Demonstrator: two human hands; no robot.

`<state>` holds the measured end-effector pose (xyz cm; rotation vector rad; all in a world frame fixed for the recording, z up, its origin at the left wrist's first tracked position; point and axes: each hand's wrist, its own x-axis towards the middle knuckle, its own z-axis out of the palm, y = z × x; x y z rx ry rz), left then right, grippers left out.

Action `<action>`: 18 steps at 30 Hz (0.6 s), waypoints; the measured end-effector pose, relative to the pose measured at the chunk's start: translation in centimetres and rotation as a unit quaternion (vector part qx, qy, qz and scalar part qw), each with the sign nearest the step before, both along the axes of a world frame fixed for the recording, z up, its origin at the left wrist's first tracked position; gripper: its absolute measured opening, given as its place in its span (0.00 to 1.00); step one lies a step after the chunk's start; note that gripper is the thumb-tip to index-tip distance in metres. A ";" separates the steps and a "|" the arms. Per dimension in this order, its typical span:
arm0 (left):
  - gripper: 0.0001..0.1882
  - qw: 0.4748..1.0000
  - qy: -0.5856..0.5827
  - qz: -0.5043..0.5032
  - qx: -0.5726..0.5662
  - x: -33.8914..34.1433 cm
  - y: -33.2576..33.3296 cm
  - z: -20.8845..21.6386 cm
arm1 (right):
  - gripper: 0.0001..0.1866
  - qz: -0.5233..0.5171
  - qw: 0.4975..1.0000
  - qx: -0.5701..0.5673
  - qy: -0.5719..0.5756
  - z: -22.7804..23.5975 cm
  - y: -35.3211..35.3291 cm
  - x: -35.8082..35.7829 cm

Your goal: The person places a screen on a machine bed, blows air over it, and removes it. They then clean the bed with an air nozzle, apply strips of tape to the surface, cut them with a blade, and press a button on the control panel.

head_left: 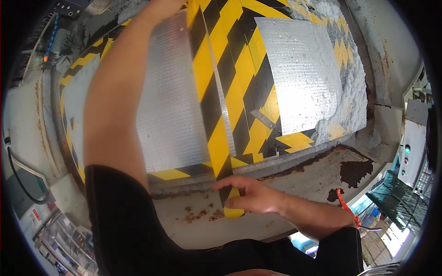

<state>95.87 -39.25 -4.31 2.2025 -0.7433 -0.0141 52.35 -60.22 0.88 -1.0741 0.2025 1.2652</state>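
Note:
A long strip of yellow-and-black striped tape [212, 108] runs from the top of the head view down past the near edge of a silver sheet [170, 92]. At its lower end, my right hand [253, 195] has thumb and forefinger closed about the tape, the forefinger reaching across it. My left arm stretches up over the silver sheet. My left hand [168, 7] is beside the tape's upper part, cut off by the picture's top edge, its fingers mostly hidden. More striped tape [251, 60] covers the surface right of the strip.
A second silver sheet [306, 73], dotted with droplets, lies at the right, with white frost-like crust [354, 87] beside it. A small flat metal piece [263, 118] rests on the tape. Nearer me is a rusted ledge [294, 184]; a red-handled tool [347, 207] and button panel [412, 154] are at the right.

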 end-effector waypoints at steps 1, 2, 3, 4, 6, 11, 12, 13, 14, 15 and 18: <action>0.11 0.992 0.110 0.053 0.004 -0.2 -1.0 1.2 | 0.28 -0.008 0.999 0.009 -0.047 0.3 -0.2 0.0; 0.11 0.993 0.108 0.055 0.012 0.1 -0.1 1.8 | 0.28 -0.007 0.999 0.016 -0.049 0.9 0.1 -0.1; 0.12 0.991 0.085 0.017 0.099 0.9 1.2 2.4 | 0.29 -0.001 0.998 0.029 -0.051 1.2 0.3 0.0; 0.12 0.980 0.062 -0.021 0.186 1.6 2.2 2.8 | 0.30 0.005 0.998 0.040 -0.054 1.4 0.5 0.1; 0.14 0.974 0.114 0.016 0.196 1.4 1.0 2.4 | 0.30 -0.015 0.997 0.021 -0.069 0.1 0.3 -0.4; 0.15 0.966 0.020 0.012 0.258 1.9 0.0 0.0 | 0.30 0.009 0.999 -0.041 0.035 0.7 -0.4 1.2; 0.13 0.964 -0.014 0.006 0.265 2.4 0.0 -0.9 | 0.29 -0.008 0.999 -0.031 0.042 0.2 -0.3 1.0; 0.13 0.963 -0.015 0.005 0.268 2.8 0.0 -1.8 | 0.28 -0.024 0.998 -0.021 0.049 0.0 -0.3 0.8; 0.12 0.968 -0.017 -0.006 0.251 2.8 -0.1 -2.4 | 0.28 -0.024 0.998 -0.021 0.051 0.0 -0.3 1.0; 0.11 0.972 -0.020 -0.017 0.235 2.8 0.0 -2.8 | 0.28 -0.018 0.998 -0.024 0.051 0.1 -0.2 1.3; 0.10 0.976 -0.039 -0.004 0.213 2.6 -0.5 -3.7 | 0.27 -0.030 0.998 -0.023 0.056 -0.9 -0.2 0.9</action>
